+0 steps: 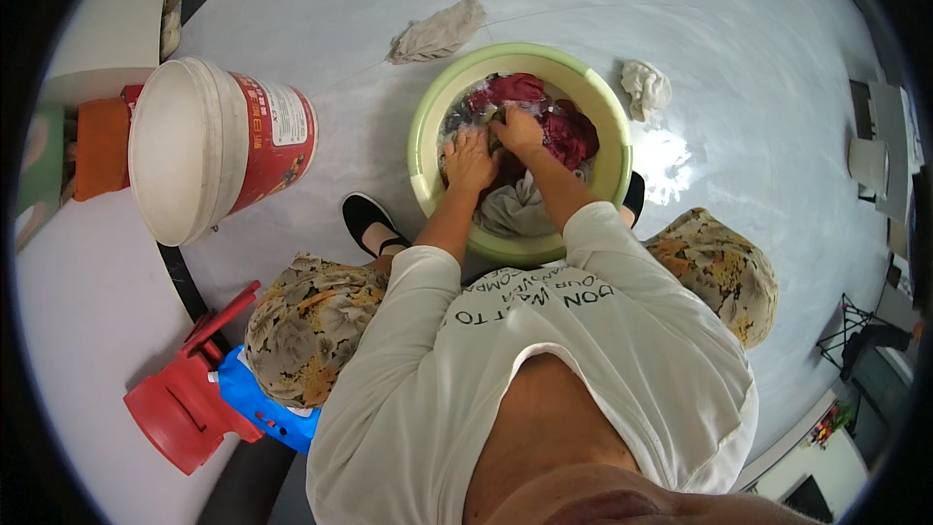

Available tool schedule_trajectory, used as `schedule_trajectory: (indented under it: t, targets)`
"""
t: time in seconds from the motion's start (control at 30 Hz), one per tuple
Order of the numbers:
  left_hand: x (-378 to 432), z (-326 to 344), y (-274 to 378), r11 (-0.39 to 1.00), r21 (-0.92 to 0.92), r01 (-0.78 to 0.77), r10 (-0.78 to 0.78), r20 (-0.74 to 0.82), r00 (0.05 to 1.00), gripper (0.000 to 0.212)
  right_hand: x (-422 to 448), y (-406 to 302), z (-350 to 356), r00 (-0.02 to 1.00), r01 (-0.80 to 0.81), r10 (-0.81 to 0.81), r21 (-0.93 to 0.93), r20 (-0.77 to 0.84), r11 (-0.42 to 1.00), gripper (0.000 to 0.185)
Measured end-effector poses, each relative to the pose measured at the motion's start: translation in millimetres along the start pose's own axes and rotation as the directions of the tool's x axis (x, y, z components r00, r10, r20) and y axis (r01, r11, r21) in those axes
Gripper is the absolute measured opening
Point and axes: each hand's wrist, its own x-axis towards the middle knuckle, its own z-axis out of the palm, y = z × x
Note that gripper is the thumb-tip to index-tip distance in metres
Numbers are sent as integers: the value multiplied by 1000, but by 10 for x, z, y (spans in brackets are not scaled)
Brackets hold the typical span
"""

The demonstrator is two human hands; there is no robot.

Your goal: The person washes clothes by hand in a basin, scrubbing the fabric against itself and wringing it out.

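Note:
A pale green plastic basin (pixel 430 117) stands on the floor between my feet, with wet clothes in sudsy water. Inside it, my left hand (pixel 470 159) lies palm down on dark wet cloth, its fingers a little apart. Just to the right, my right hand (pixel 519 130) reaches in with its fingers bent down into the laundry. Those fingertips are partly hidden, so a grip cannot be made out. Dark red clothing (pixel 572 135) lies beyond and beside the right hand. A grey cloth (pixel 514 208) is bunched at the basin's near side.
A large white and red plastic bucket (pixel 277 138) lies tipped to the left, its mouth facing away from the basin. On the floor are a grey-beige cloth (pixel 439 30) and a crumpled white cloth (pixel 646 90). A red plastic chair (pixel 178 408) and a blue pouch (pixel 251 394) sit at lower left.

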Motion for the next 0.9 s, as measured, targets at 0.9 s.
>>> schedule_trajectory:
  t: [0.9]
  targets:
    - [185, -230, -114, 891, -451, 48, -201, -297, 934, 37, -237, -195, -697, 968, 122, -233, 632, 95, 766, 8]
